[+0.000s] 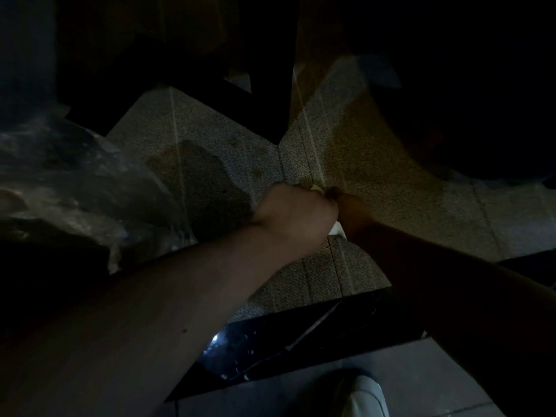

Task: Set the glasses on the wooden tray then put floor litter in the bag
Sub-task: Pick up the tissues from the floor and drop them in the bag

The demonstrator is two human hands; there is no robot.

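Note:
The view is very dark. My left hand (294, 212) is low over the speckled floor tiles, curled into a fist, and a small yellowish litter scrap (316, 187) peeks out at its knuckles. A white scrap (337, 229) shows just under that hand, between both wrists. My right hand (349, 206) is in shadow right beside it, fingertips touching the same spot; its grip is too dark to read. A crumpled clear plastic bag (66, 176) lies at the left. No glasses or wooden tray are in view.
A dark stain (192, 167) marks the tiles left of my hands. Black furniture legs (270, 94) stand behind them and a dark round shape (481, 100) at the right. A glossy black step edge (285, 344) and my white shoe (365, 398) are below.

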